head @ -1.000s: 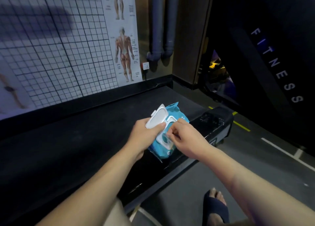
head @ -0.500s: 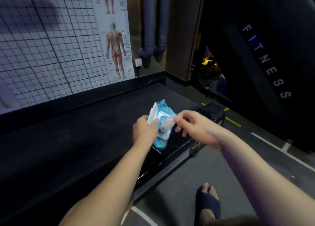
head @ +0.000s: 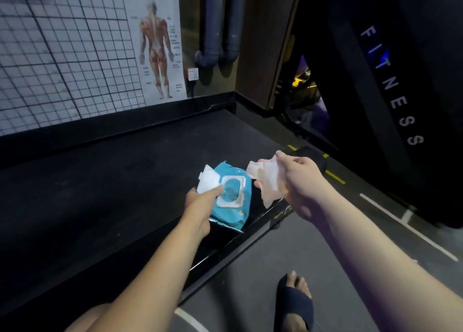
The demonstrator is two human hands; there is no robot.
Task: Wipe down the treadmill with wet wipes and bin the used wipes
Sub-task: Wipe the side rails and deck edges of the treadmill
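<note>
My left hand (head: 200, 206) grips the wipes pack (head: 234, 214) at its near-left edge, with the thumb at the base of the flip lid (head: 209, 181), which stands open. The hold pins the pack down on the treadmill belt (head: 112, 181), just inside the side rail (head: 250, 236), so it does not lift with the sheet. My right hand (head: 300, 178) pinches one wet wipe (head: 269, 181), fingers curled round its bunched top. The sheet hangs crumpled, clear of the dispenser opening (head: 231, 190) and just right of the pack. Judgement: the wipe is free and wiping has not yet begun. The pack sits on the belt to stay within reach. With the lid open, the stack may dry unless it is snapped down. No bin in view. My foot, in a slipper (head: 295, 304), is on the floor beside the rail.
</note>
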